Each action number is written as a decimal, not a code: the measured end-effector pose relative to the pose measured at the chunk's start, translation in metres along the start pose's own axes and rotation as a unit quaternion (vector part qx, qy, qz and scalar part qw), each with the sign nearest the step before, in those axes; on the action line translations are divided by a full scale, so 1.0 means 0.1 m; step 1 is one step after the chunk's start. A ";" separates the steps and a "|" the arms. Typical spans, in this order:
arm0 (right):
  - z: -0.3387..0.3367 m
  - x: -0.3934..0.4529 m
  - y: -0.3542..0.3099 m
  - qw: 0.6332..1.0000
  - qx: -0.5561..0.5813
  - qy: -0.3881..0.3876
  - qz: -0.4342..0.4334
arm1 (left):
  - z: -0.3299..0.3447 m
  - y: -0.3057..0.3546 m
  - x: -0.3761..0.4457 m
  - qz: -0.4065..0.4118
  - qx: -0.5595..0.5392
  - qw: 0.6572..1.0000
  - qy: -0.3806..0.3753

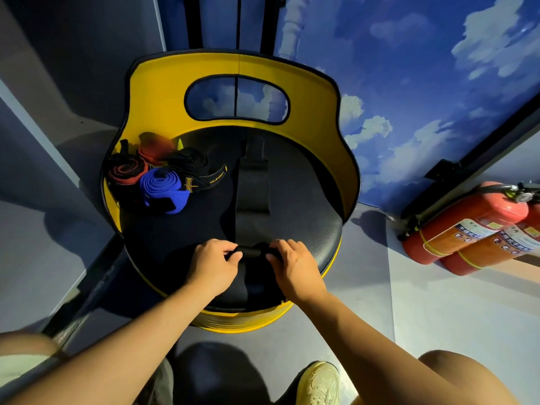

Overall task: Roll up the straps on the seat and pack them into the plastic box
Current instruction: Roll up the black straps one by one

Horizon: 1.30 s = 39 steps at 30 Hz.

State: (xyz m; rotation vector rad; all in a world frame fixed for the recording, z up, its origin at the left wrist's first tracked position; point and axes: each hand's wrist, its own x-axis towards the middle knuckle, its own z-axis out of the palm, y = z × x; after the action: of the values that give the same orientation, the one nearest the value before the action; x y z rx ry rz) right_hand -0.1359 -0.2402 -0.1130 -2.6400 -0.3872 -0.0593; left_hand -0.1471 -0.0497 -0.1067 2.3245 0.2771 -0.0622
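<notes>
A long black strap (252, 200) lies flat down the middle of the black seat (309, 229), its near end wound into a small roll (252, 250). My left hand (214, 266) grips the roll's left end and my right hand (295, 268) grips its right end, at the seat's front edge. At the seat's back left lies a heap of straps: a blue rolled one (163, 187), a red and black rolled one (127, 171), another red one (156, 147) and a black one with yellow print (198, 168). No plastic box is in view.
The seat has a yellow curved backrest (309, 92) with an oval cut-out. Two red fire extinguishers (473, 226) lie on the floor to the right, against a wall with a sky mural. My shoe (320, 384) and knees are at the bottom of the view.
</notes>
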 end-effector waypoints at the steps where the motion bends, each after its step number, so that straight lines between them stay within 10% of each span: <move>1: 0.01 0.03 0.00 1.000 0.004 0.005 0.009 | -0.01 0.02 0.01 -0.018 -0.024 1.000 0.008; 11: 0.02 0.12 -0.14 0.950 0.199 0.064 0.232 | 0.01 0.13 0.07 -0.135 -0.153 0.978 0.044; 39: 0.08 0.26 -0.07 0.995 0.063 0.024 0.075 | 0.01 0.11 0.13 -0.038 -0.061 0.997 0.028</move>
State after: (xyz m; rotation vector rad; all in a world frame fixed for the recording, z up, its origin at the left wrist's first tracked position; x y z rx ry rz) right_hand -0.1133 -0.2234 -0.1144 -2.5293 -0.1711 -0.0481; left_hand -0.1320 -0.0558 -0.1009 2.1961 0.3856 -0.0173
